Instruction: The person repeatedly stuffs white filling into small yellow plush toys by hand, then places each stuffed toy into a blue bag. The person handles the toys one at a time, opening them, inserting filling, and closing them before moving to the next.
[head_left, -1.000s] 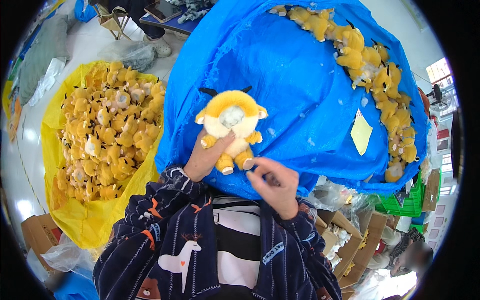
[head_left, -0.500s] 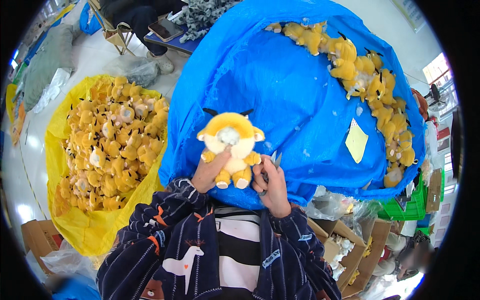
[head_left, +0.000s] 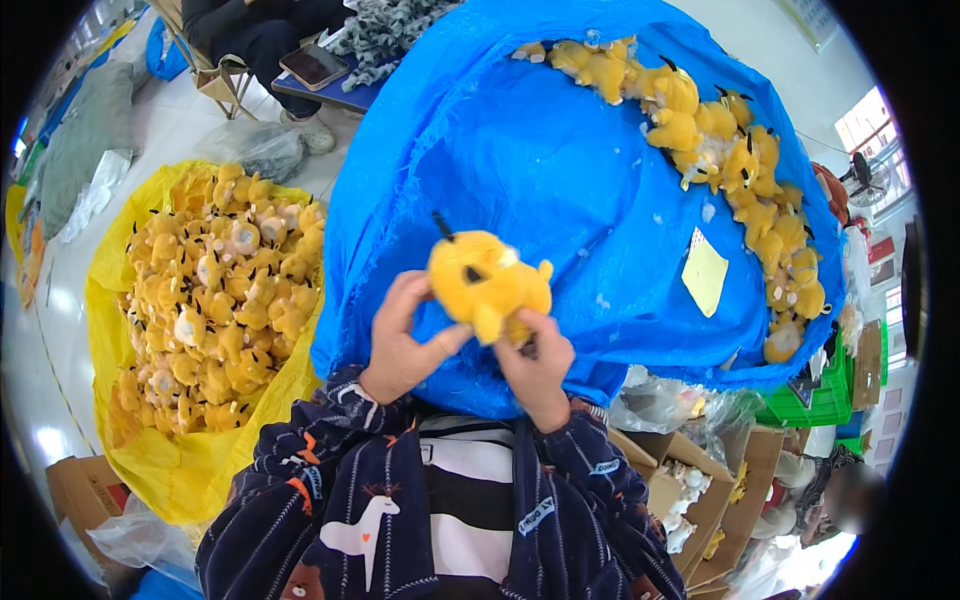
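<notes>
A yellow plush toy (head_left: 488,282) with a black horn is turned sideways between my hands, slightly blurred, and its pale front is mostly hidden. My left hand (head_left: 405,335) grips it at the head side, thumb toward me and fingers partly behind it. My right hand (head_left: 538,372) is closed on its lower edge. A small dark bit shows at my right fingers; the scissors seen there earlier are otherwise hidden. Below the toy spreads a blue plastic sheet (head_left: 570,190).
To the left, a yellow sack (head_left: 145,455) holds a heap of similar plush toys (head_left: 210,300). More plush toys (head_left: 765,200) line the sheet's far right edge, beside a pale yellow paper (head_left: 705,272). Cardboard boxes (head_left: 740,500) and a green crate (head_left: 810,400) stand at right. A seated person (head_left: 265,40) is at upper left.
The toy has turned from its front facing me to its yellow side and back. Both hands now hold it, and the scissors blades no longer show.
</notes>
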